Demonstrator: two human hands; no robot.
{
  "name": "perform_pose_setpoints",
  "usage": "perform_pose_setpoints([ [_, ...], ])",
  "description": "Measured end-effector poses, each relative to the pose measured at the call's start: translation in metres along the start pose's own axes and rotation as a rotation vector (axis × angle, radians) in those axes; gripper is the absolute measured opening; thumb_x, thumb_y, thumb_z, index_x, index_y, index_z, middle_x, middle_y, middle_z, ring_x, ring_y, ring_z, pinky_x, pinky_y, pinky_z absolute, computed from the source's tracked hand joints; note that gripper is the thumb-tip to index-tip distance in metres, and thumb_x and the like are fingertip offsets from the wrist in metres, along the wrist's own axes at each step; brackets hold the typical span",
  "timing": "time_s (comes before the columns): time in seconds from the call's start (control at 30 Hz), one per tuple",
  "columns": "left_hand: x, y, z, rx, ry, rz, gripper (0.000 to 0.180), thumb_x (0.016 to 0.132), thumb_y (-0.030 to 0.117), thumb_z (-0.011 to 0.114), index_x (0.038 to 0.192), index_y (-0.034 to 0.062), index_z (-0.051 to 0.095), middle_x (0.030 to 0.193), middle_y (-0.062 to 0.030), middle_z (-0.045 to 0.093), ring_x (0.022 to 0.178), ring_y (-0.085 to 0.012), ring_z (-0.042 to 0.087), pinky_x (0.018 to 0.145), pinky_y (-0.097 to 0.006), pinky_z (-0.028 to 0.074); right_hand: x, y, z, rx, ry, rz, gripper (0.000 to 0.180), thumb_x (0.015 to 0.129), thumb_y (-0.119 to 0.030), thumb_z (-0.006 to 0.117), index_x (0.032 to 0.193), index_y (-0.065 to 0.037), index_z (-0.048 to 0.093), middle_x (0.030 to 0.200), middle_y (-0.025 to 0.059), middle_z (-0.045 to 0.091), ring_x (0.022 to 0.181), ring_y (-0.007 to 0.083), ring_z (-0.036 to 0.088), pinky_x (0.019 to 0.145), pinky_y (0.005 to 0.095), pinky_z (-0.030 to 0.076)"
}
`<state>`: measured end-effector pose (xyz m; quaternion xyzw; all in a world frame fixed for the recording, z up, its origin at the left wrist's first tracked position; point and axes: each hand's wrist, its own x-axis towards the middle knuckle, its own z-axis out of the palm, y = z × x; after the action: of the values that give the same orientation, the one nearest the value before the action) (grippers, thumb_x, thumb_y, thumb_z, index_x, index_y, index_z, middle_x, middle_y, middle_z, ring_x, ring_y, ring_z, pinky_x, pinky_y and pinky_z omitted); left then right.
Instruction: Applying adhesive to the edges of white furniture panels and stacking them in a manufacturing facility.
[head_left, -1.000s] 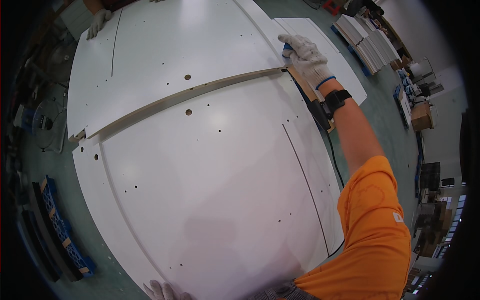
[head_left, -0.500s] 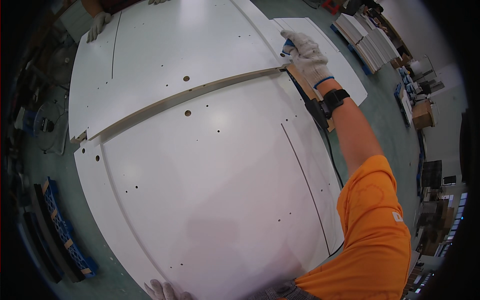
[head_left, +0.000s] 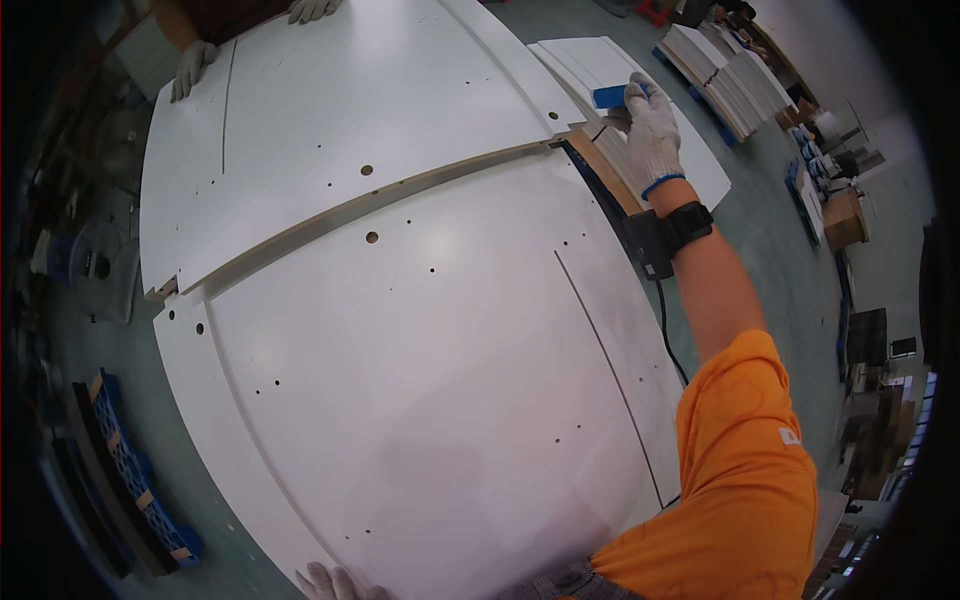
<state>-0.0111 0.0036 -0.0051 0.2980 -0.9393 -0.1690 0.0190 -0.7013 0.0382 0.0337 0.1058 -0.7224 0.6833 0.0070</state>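
Right hand point(head_left: 648, 130), gloved, fingers pinched around small blue block point(head_left: 608, 96) just beyond far corner of large white panel point(head_left: 430, 380). Left hand point(head_left: 330, 583) spread flat on panel's near edge, well apart.

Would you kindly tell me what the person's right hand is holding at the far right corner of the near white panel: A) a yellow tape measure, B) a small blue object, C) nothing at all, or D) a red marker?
B: the gloved right hand grips a small blue object just past the corner of the near white panel.
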Motion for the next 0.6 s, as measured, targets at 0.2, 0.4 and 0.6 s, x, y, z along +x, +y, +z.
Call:
perform_pose_setpoints([
  [0.2, 0.002, 0.002, -0.001, 0.021, 0.014, 0.029, 0.075, 0.083, 0.024, 0.062, 0.147, 0.0110, 0.026, 0.150, -0.0208, 0.025, 0.136, -0.0440, 0.025, 0.108, -0.064, 0.017, -0.013, 0.007, -0.037, 0.504, 0.000, 0.387, 0.020, 0.094, -0.022, 0.057, 0.105, -0.006, 0.054, 0.092, 0.0109, 0.057, 0.066, 0.0186, 0.058, 0.058, 0.0325, 0.055],
  [0.4, -0.006, -0.001, 0.005, 0.062, -0.005, -0.027, 0.071, 0.084, 0.026, 0.061, 0.145, 0.0097, 0.030, 0.150, -0.0213, 0.027, 0.136, -0.0452, 0.026, 0.108, -0.063, 0.019, -0.019, -0.009, -0.018, 0.147, -0.606, 0.471, 0.021, 0.091, -0.029, 0.055, 0.102, -0.011, 0.055, 0.085, 0.0072, 0.053, 0.066, 0.0123, 0.052, 0.049, 0.0263, 0.043],
  [0.6, -0.004, 0.005, 0.001, 0.021, 0.000, -0.028, 0.067, 0.085, 0.026, 0.061, 0.143, 0.0063, 0.034, 0.148, -0.0217, 0.030, 0.135, -0.0453, 0.027, 0.109, -0.063, 0.019, -0.008, -0.012, 0.008, -0.502, -0.640, 0.268, 0.066, 0.088, -0.036, 0.052, 0.144, -0.007, 0.035, 0.087, -0.0007, 0.057, 0.063, 0.0011, 0.047, 0.052, 0.0173, 0.037],
])
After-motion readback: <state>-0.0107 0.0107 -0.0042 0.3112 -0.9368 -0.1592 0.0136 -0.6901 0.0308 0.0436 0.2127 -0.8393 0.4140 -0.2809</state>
